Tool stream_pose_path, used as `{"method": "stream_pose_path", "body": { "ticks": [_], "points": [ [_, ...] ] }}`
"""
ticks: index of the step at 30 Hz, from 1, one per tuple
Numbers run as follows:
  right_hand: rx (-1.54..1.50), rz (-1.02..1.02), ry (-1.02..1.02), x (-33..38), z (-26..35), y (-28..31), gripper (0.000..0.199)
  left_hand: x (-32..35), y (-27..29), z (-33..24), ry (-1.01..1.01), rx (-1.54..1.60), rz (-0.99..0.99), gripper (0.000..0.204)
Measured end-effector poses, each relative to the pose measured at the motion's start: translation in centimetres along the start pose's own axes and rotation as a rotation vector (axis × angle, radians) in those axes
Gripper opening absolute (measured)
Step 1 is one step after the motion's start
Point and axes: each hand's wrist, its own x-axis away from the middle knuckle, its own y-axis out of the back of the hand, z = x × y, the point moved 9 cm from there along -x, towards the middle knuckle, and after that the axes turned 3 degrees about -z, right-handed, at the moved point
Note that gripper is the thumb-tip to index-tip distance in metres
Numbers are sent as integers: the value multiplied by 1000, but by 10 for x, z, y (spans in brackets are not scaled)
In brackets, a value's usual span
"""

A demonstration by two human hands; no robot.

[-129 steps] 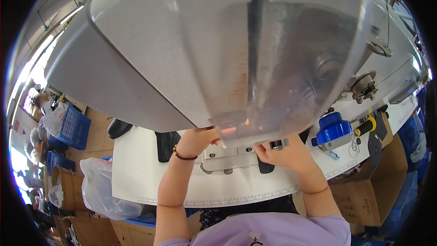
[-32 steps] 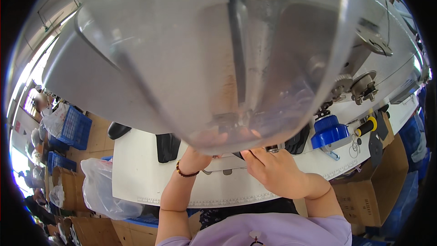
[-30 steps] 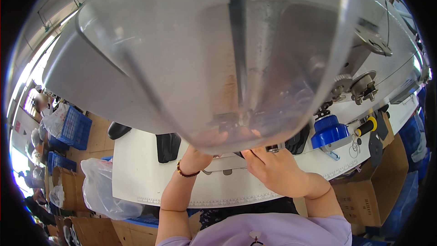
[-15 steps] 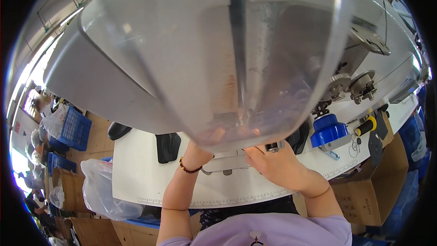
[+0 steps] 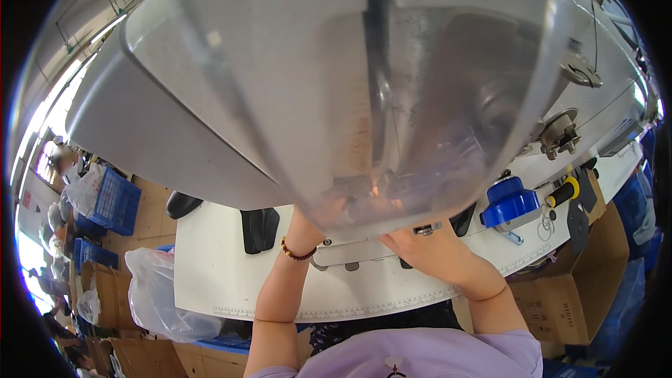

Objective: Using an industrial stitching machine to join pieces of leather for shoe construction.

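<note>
Both my hands reach under the head of a white sewing machine [image 5: 189, 119], behind a clear plastic guard [image 5: 336, 133] that blurs the work area. My left hand [image 5: 306, 229], with a beaded bracelet [image 5: 297, 255] at its wrist, has its fingers behind the guard. My right hand [image 5: 427, 250] lies opposite, its fingertips likewise hidden. What they hold, if anything, cannot be made out. Beside my left hand lie black shaped pieces [image 5: 259, 229] on the white table [image 5: 231, 280]. Another black piece [image 5: 462, 221] shows beyond my right hand.
To the right are a blue round-topped part [image 5: 511, 201], a yellow-and-black handle [image 5: 563, 192] and an open cardboard box [image 5: 570, 301]. A clear plastic bag [image 5: 164, 297] hangs at the left table edge, with blue crates [image 5: 115, 199] farther off. A ruler strip [image 5: 364, 312] runs along the front edge.
The plastic guard appears larger and farther right. Both hands have shifted slightly. A small dark shape now shows just below the right hand's fingers.
</note>
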Motion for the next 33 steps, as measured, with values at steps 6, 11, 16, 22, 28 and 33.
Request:
{"method": "stream_pose_path", "body": {
  "ticks": [6, 11, 16, 22, 28, 33],
  "points": [
    [-128, -295, 84, -3, 8, 28, 25, 0, 1, -2, -60, -26, -10, 3],
    [-50, -269, 88, -5, 13, 25, 22, 7, 0, 20, 183, 127, -10, 3],
    [63, -70, -91, 1, 9, 1, 35, 0, 7, -13, -166, -405, -61, 4],
    [3, -64, -26, 2, 6, 12, 33, -8, 13, 5, 25, -277, -95, 13],
    [26, 20, 48, 5, 13, 6, 33, -12, 18, 0, -73, -471, -92, 14],
    [4, -26, 41, 5, 12, 7, 34, 0, 9, 19, 483, 153, 4, 14]
  ]
}}
